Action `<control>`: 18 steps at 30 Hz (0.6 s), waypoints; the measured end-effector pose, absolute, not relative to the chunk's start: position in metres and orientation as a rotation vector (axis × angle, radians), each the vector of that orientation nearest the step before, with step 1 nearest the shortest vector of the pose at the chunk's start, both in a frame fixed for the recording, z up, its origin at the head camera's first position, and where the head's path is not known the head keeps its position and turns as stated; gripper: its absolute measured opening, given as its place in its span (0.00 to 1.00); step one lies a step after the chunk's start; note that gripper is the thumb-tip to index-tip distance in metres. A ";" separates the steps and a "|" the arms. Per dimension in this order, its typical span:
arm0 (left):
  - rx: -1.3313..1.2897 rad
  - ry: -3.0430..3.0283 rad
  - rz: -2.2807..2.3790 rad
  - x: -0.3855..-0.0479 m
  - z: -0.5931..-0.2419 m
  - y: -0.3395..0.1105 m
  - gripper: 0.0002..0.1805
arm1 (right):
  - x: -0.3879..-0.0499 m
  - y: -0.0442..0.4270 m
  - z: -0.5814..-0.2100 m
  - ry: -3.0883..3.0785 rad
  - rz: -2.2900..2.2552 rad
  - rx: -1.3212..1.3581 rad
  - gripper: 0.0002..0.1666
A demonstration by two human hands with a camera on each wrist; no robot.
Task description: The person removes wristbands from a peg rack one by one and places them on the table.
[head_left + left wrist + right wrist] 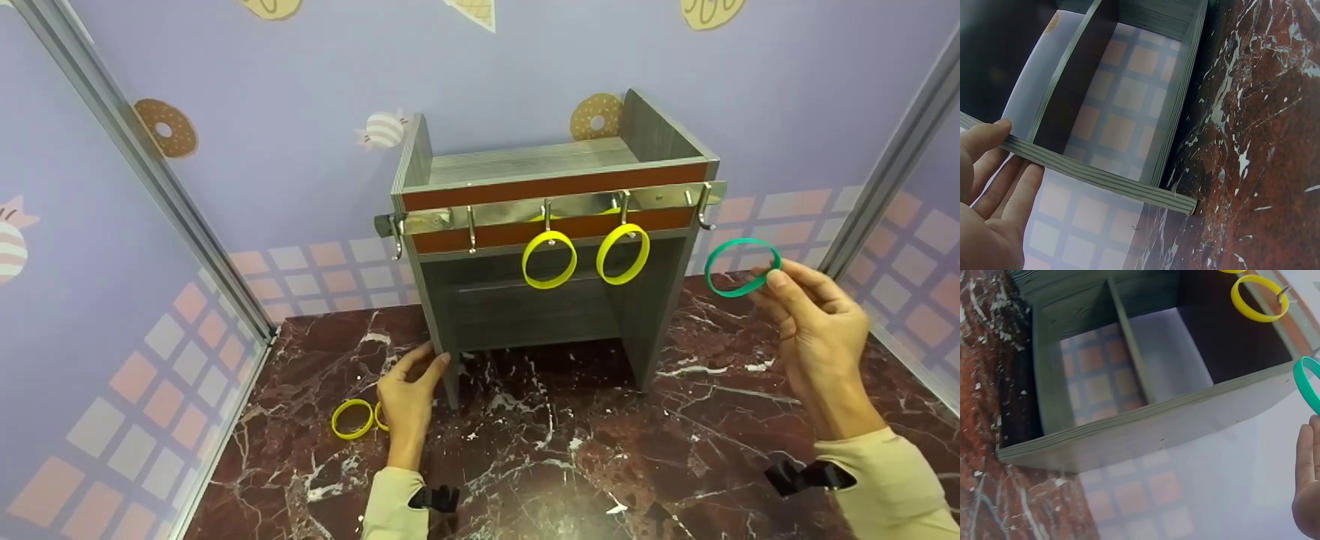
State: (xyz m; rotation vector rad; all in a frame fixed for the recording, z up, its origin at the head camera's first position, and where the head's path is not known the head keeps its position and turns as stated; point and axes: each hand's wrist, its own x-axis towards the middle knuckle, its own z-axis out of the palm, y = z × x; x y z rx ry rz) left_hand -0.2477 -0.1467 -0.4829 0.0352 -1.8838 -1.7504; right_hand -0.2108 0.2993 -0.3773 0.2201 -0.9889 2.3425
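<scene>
The green ring point(709, 271) was in the right hand point(821, 330), its near edge pinched between thumb and fingers, in the air just to the right of the gray wood-grain shelf unit point(525, 159). The left hand point(411, 394) held the front edge of the unit's left upright, thumb over the edge and fingers along the outer side.

The thin band looked like light plastic or silicone: it kept its round shape in the air, so probably fairly springy, hard to break and perhaps a little slick. A pinch on the rim seemed enough, leaving the far side of the loop free.

2 yellow rings, a left ring point(550, 285) and a right ring point(619, 281), hung from metal hooks on the unit's front rail; 2 more yellow rings point(352, 436) lay on the marbled table point(562, 480) beside the left hand, 1 partly hidden by it. They likely handled much alike.

No brand, label or writing could be read on the rings, the unit or the patterned wall point(300, 172).
</scene>
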 end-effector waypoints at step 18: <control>0.053 -1.907 -1.710 -0.249 -0.483 -0.147 0.13 | -0.230 0.317 -0.448 -1.316 2.349 -0.015 0.10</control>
